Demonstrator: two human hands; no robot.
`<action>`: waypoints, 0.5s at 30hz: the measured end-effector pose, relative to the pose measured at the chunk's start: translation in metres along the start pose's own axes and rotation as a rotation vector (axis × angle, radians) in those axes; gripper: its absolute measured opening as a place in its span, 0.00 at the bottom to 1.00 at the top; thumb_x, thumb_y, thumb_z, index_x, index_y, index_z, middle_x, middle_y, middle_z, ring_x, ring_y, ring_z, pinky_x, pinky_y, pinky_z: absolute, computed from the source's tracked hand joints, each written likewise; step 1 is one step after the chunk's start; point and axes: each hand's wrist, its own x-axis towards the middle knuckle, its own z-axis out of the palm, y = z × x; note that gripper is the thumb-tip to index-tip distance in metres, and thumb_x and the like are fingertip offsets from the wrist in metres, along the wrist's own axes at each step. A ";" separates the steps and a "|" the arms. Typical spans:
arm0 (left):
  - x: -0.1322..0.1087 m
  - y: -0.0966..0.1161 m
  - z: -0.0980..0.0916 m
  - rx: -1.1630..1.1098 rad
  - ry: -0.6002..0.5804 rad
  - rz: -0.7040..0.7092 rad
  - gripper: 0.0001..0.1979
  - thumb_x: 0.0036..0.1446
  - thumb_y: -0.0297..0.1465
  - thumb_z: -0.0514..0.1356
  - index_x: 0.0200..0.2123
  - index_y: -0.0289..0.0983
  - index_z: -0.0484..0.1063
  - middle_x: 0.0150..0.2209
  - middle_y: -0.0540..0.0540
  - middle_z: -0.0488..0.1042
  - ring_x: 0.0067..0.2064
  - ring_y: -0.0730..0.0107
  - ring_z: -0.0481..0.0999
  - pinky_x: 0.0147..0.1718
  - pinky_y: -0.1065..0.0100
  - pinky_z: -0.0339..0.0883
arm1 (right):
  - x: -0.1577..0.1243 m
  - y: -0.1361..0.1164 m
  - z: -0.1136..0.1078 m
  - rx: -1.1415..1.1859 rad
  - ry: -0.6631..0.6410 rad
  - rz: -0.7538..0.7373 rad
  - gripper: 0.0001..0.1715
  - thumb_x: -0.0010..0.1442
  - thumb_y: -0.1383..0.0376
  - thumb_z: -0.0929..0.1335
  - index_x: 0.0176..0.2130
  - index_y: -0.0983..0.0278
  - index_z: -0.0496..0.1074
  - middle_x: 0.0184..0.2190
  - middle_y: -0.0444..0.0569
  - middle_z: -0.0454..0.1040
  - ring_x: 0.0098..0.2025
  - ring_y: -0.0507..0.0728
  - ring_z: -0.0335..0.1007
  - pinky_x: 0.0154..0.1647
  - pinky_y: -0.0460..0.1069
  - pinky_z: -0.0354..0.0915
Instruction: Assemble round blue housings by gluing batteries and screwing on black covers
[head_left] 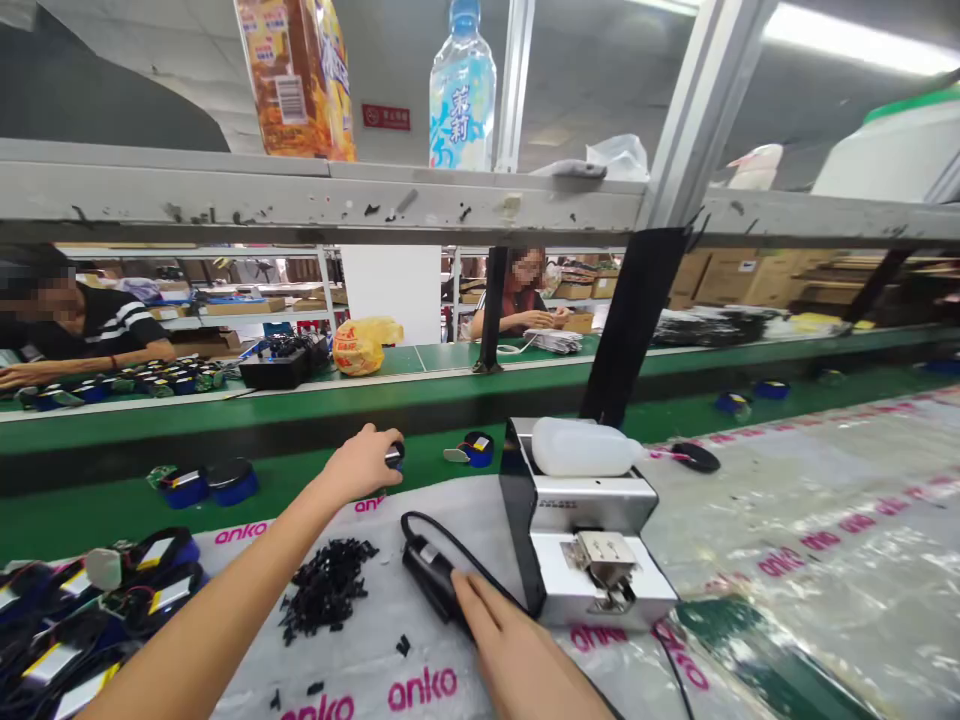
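Note:
Reaching out over the green conveyor belt (300,470), my left hand (361,466) has its fingers closed round a small round black-and-blue device (394,455), mostly hidden by the fingers. My right hand (517,650) lies on a black corded handheld tool (431,570), fingers along its body; the tool's near end is hidden under the hand. Between my arms sits a pile of small black pieces (330,588) on the plastic-covered bench (420,650). Another round blue device (478,449) with a wired disc rests on the belt, right of my left hand.
A metal bench machine (600,570) with a white squeeze bottle (585,448) on top stands right of the tool. Several round devices with batteries (161,590) crowd the lower left. Two more (232,481) sit on the belt. An overhead shelf (375,195) crosses above; people work opposite.

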 end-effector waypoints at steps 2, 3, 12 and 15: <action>-0.039 0.012 -0.006 -0.051 -0.031 0.089 0.23 0.54 0.30 0.68 0.54 0.40 0.74 0.48 0.42 0.74 0.45 0.57 0.78 0.49 0.56 0.72 | -0.004 0.006 -0.023 -0.005 0.088 -0.030 0.37 0.59 0.75 0.63 0.66 0.66 0.63 0.67 0.62 0.61 0.65 0.68 0.63 0.63 0.60 0.65; -0.060 0.017 -0.005 -0.084 -0.060 0.127 0.24 0.52 0.29 0.68 0.54 0.43 0.75 0.47 0.44 0.74 0.45 0.57 0.78 0.48 0.59 0.72 | -0.007 0.013 -0.039 -0.025 0.175 -0.043 0.31 0.65 0.70 0.61 0.65 0.62 0.65 0.68 0.58 0.61 0.67 0.64 0.60 0.65 0.60 0.62; -0.168 0.012 0.126 -0.515 -0.099 0.339 0.31 0.52 0.29 0.68 0.59 0.54 0.70 0.68 0.43 0.59 0.62 0.48 0.70 0.58 0.56 0.69 | 0.030 0.120 -0.176 -0.340 0.402 -0.029 0.42 0.61 0.40 0.65 0.64 0.62 0.67 0.53 0.58 0.76 0.52 0.70 0.75 0.52 0.63 0.71; -0.174 -0.002 0.146 -0.639 -0.018 0.314 0.46 0.44 0.37 0.75 0.66 0.53 0.61 0.72 0.39 0.47 0.66 0.40 0.63 0.59 0.50 0.68 | 0.024 0.115 -0.176 -0.325 0.405 -0.035 0.43 0.56 0.37 0.68 0.62 0.56 0.69 0.50 0.56 0.76 0.48 0.72 0.75 0.49 0.64 0.70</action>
